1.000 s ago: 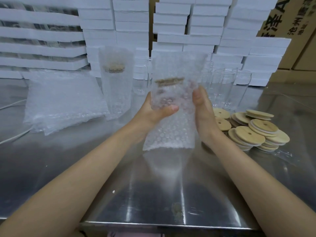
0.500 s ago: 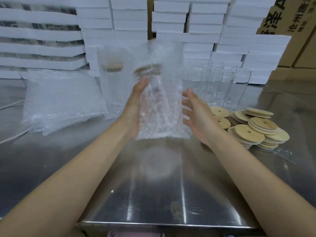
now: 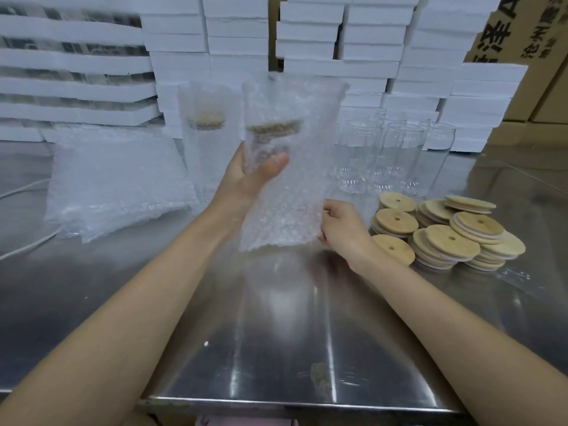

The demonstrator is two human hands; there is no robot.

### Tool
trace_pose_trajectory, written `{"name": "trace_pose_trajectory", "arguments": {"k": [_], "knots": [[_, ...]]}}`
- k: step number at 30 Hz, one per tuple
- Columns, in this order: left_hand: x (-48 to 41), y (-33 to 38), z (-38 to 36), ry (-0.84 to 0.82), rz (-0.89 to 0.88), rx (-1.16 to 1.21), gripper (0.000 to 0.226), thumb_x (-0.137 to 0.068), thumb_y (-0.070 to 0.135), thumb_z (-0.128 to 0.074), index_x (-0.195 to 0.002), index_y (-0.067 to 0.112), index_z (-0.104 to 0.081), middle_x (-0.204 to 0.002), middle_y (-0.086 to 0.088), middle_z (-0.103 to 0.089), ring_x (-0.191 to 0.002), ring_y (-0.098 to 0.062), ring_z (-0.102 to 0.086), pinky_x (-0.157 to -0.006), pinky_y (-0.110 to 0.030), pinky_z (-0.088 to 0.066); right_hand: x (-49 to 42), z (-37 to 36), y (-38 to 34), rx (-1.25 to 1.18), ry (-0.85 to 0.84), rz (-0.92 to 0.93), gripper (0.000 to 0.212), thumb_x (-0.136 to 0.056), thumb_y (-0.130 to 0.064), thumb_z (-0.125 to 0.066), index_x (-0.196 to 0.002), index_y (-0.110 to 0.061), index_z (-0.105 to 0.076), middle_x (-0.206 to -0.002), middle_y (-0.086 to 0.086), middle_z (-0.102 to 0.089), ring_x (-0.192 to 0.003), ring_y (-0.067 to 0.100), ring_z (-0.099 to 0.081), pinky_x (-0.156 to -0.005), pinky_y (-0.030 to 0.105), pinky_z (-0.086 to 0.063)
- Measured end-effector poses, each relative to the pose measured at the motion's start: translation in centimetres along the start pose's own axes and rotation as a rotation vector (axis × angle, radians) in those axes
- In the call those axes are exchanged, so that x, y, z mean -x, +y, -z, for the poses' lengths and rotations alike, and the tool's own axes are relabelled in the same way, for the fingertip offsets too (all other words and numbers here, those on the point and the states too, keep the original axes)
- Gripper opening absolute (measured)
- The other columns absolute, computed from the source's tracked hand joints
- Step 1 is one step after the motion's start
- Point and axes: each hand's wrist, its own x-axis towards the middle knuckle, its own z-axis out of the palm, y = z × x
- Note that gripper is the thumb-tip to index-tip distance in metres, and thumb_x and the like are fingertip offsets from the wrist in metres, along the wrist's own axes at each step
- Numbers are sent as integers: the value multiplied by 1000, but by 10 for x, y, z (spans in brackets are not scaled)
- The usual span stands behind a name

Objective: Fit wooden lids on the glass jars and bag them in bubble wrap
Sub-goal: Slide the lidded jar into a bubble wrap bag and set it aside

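- Steel table [image 3: 276, 333] spans 6 o'clock, nearest the camera.
- Right hand [image 3: 341, 230] pinches the lower edge of the bubble wrap bag [image 3: 285, 210] at 4 o'clock.
- Left hand [image 3: 252, 178] grips the lidded jar [image 3: 264, 142] through the bag at centre, upright and off the table.
- Bagging looks nearly done. The next move is probably to settle the jar and stand it by the finished bagged jar [image 3: 203, 133] at 11 o'clock.
- Loose wooden lids [image 3: 445, 238] lie at 3 o'clock and bare glass jars [image 3: 399, 158] stand at 1 o'clock.

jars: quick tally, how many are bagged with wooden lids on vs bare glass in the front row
lidded glass jars in bubble-wrap bags: 2 (one held up, one standing on the table)
bare clear glass jars, front row: 3
total: 5
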Motion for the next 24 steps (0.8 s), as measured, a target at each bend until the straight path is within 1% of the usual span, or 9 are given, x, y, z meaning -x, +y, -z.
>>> {"name": "trace_pose_trajectory", "arguments": {"k": [2, 5, 7, 11, 13, 17, 19, 21, 24], "knots": [[1, 0, 0, -59, -48, -82, 58, -62, 46, -75, -114, 31, -54, -112, 11, -67, -108, -8, -64, -88, -25, -52, 0, 1, 1, 211, 53, 122, 39, -92, 3, -46, -59, -18, -46, -45, -11, -43, -45, 6, -37, -46, 24, -31], [5, 1, -3, -141, -92, -149, 65, -63, 44, -76, -121, 27, -51, -112, 14, -66, -106, -4, -64, -80, -17, -51, -2, 3, 4, 575, 113, 227, 27, -85, 3, -47, -65, -15, -44, -60, 4, -52, -63, 28, -53, -59, 40, -43], [6, -3, -4, -169, -104, -163, 68, -66, 40, -78, -125, 26, -49, -115, 15, -66, -108, -3, -63, -81, -16, -50, -3, 5, 6, 654, 134, 250, 23, -84, 0, -47, -68, -15, -42, -65, 9, -56, -72, 35, -56, -61, 42, -43], [6, -12, -4, -188, -95, -214, 66, -66, 43, -79, -123, 37, -48, -117, 22, -64, -113, 0, -60, -88, -17, -49, -1, 6, 8, 471, 121, 262, 32, -95, -9, -48, -65, -19, -46, -65, -5, -53, -73, 18, -51, -58, 32, -36], [6, -15, -4, -171, -89, -217, 64, -65, 46, -78, -121, 38, -49, -116, 24, -64, -112, 2, -59, -87, -14, -48, -3, 6, 5, 298, 172, 183, 33, -103, -19, -41, -73, -15, -55, -77, -2, -60, -81, 17, -54, -69, 33, -41], [5, -15, -2, -160, -55, -246, 68, -62, 53, -78, -121, 46, -44, -115, 34, -61, -112, 9, -56, -83, -6, -45, -7, 7, -10, -188, 193, -2, 47, -106, -43, -27, -95, -23, -68, -100, -2, -71, -102, 17, -65, -100, 31, -46], [5, -16, -1, -206, -44, -276, 76, -61, 54, -80, -124, 50, -39, -120, 36, -56, -115, 11, -53, -87, -6, -44, -5, 7, -14, -282, 162, 63, 43, -105, -40, -33, -103, -17, -70, -106, -1, -72, -103, 15, -66, -103, 33, -46], [5, -21, -1, -243, -46, -291, 85, -62, 43, -85, -132, 40, -37, -130, 24, -54, -120, 7, -52, -93, -9, -43, -1, 6, -13, -275, 174, 173, 26, -102, -24, -47, -87, -21, -68, -89, -7, -68, -89, 12, -64, -95, 36, -49], [6, -23, -4, -242, -41, -258, 80, -66, 25, -83, -134, 22, -41, -127, 10, -59, -113, 2, -59, -86, -10, -46, -1, 7, -10, -235, 235, 250, 25, -98, -9, -54, -77, -20, -62, -79, 2, -59, -80, 16, -54, -83, 39, -46]]}}
